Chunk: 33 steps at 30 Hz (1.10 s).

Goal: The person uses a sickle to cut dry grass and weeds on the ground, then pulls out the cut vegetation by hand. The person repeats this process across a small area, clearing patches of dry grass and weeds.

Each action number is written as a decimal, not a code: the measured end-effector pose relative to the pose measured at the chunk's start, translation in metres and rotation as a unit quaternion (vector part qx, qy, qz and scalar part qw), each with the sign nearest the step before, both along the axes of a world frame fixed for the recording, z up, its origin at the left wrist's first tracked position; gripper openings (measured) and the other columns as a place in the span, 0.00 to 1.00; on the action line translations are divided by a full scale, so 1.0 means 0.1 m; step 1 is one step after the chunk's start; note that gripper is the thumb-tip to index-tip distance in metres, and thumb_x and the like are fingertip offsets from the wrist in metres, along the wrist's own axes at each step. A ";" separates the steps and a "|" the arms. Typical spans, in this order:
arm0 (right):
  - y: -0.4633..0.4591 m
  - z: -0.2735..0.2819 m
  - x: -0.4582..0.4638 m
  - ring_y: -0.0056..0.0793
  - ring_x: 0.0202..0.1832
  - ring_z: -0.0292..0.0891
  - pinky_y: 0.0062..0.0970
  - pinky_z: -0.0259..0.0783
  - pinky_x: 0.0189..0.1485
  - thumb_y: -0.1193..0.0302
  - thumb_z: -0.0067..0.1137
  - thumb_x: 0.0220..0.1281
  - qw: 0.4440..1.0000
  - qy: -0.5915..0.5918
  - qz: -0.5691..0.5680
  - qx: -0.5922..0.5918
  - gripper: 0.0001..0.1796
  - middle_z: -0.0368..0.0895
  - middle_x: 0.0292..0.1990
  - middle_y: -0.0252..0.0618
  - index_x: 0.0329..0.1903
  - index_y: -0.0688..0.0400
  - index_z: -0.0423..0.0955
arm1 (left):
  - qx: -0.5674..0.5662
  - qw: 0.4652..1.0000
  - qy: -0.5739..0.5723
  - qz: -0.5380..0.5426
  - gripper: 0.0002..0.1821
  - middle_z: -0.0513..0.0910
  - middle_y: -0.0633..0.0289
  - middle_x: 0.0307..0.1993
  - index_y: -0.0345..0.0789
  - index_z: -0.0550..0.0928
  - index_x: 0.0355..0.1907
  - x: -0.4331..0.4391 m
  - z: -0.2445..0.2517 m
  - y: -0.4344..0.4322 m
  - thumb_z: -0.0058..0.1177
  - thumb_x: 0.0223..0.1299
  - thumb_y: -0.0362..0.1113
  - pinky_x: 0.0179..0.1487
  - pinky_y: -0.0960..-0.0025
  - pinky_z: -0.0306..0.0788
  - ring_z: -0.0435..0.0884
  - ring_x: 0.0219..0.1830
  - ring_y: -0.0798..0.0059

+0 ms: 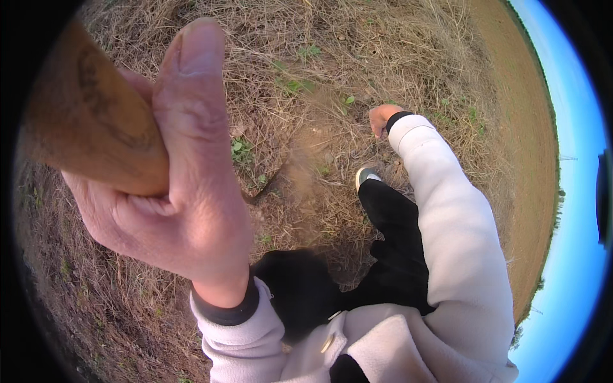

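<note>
My left hand (191, 191) is close to the camera, its fingers wrapped around a thick wooden handle (105, 115) with dark marks on its surface. The thumb lies straight along the handle's side. One end of the handle runs out of the picture at the upper left; the other goes into my grip. Farther off and low over dry grass (383, 57) is my right hand (380, 119), fingers bent downward. The cuff and wrist hide part of it, so whether it grips anything is unclear. A thin dark curved shape (268, 186) lies past my left wrist; its nature is unclear.
One shoe (366, 177) and black trousers (390, 210) show below my right arm. Bare soil (311, 143) and small green weeds (242, 148) break up the dry grass. A brown field (522, 119) stretches along the right, under blue sky with distant pylons.
</note>
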State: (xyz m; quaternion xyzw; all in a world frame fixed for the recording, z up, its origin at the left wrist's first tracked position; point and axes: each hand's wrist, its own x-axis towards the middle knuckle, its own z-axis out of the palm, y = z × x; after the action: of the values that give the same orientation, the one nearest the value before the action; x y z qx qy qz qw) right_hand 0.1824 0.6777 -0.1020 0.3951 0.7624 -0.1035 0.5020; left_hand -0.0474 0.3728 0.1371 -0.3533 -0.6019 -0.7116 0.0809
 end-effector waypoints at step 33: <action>2.65 -0.40 1.24 0.46 0.46 0.79 0.42 0.74 0.47 0.73 0.49 0.60 0.896 0.152 0.003 0.416 0.11 0.82 0.43 0.46 0.42 0.58 0.79 | -0.079 0.963 -0.145 0.214 0.15 0.58 0.73 0.13 0.48 0.64 0.22 0.70 0.19 -0.64 0.35 0.68 0.41 0.17 0.78 0.55 0.57 0.11 0.84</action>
State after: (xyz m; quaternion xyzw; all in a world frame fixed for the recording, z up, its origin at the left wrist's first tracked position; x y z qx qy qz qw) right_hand 0.3061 0.9431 -0.1424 0.5454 0.8037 0.1661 0.1703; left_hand 0.0222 0.3091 0.1557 -0.1140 -0.7230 -0.6716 0.1150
